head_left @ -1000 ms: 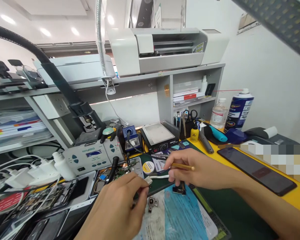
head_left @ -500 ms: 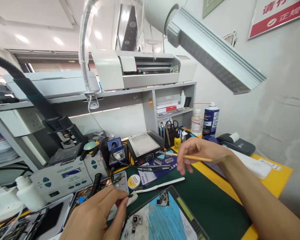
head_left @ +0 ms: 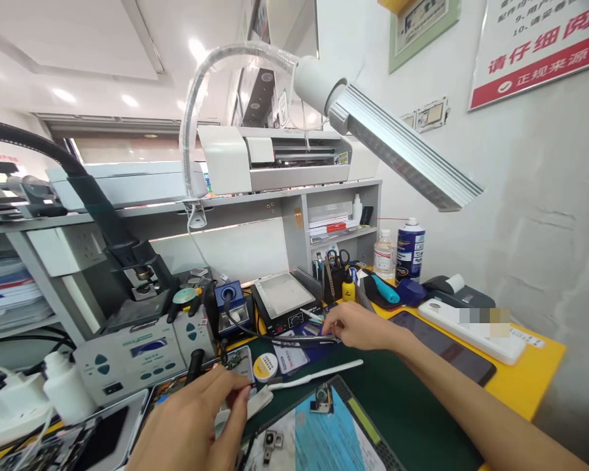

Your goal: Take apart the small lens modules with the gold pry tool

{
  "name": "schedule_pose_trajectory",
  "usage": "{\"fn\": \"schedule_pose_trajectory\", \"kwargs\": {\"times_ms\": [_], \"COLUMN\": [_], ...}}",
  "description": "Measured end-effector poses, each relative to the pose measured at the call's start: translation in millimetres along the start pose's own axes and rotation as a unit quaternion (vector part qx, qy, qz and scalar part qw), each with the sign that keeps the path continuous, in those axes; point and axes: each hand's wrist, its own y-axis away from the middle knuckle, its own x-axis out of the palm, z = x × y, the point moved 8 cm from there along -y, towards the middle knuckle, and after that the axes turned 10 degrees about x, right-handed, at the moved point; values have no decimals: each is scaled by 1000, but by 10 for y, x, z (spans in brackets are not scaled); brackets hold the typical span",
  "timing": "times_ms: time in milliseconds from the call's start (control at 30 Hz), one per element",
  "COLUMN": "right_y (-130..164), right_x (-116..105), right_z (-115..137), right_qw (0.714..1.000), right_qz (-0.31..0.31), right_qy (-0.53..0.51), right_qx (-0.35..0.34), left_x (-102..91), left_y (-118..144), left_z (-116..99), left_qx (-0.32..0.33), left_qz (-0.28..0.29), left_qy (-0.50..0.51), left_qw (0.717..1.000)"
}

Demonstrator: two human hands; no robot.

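My left hand (head_left: 191,415) is closed in a pinch at the lower middle, holding a small dark part whose kind I cannot make out. By its fingertips lies a white strip-like piece (head_left: 259,401). Farther off, my right hand (head_left: 351,325) reaches low over the blue mat (head_left: 319,350), its fingers drawn together; what they grip is mostly hidden. A thin pale stick (head_left: 311,315) shows just left of those fingers. Between the hands a white-handled tool (head_left: 319,373) lies on the green mat (head_left: 397,399). In front is a blue-and-white work pad (head_left: 331,435) with two camera modules (head_left: 269,445).
A hot plate (head_left: 285,297), a blue soldering stand (head_left: 230,304) and a grey control unit (head_left: 142,353) stand behind. A round tin (head_left: 265,367) is near my left hand. To the right are a dark phone (head_left: 442,347), a white power strip (head_left: 476,330) and a spray can (head_left: 410,252).
My right hand has moved left and down to the blue mat; the wooden-handled tool it held is no longer plainly visible. My left hand keeps its pinch. The camera view has shifted slightly.
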Motion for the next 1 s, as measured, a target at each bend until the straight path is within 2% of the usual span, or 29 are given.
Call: {"fn": "schedule_pose_trajectory", "kwargs": {"times_ms": [100, 167, 233, 300, 333, 467, 567, 667, 767, 867, 1000], "right_y": [33, 106, 200, 259, 252, 90, 54, 74, 110, 145, 164], "right_x": [-155, -248, -226, -93, -13, 112, 146, 139, 179, 273, 429], "right_z": [10, 56, 116, 152, 146, 133, 156, 182, 192, 167, 127], "right_qw": [998, 994, 984, 975, 977, 998, 994, 992, 990, 984, 978], "right_qz": [30, 80, 155, 210, 210, 36, -29, -21, 32, 87, 123], "right_qy": [-49, -78, -84, -61, -34, 51, 96, 122, 136, 153, 165], "right_qx": [0, -13, -29, -30, -19, 23, 34, 30, 14, -4, -22], "left_x": [-4, -20, -28, -21, -9, 35, 45, 42, 43, 56, 102], "left_y": [6, 7, 9, 16, 20, 34, 31, 27, 27, 30, 36], "left_z": [14, 15, 16, 22, 28, 55, 51, 45, 37, 26, 8], "left_qx": [-16, -21, -22, -24, -26, -39, -34, -35, -44, -59, -76], "left_qz": [6, 3, 2, 5, 10, 31, 36, 37, 45, 64, 95], "left_qy": [6, 4, 0, -7, -10, -25, -30, -29, -23, -24, -21], "left_qw": [1000, 1000, 1000, 1000, 1000, 998, 998, 998, 998, 996, 992]}}
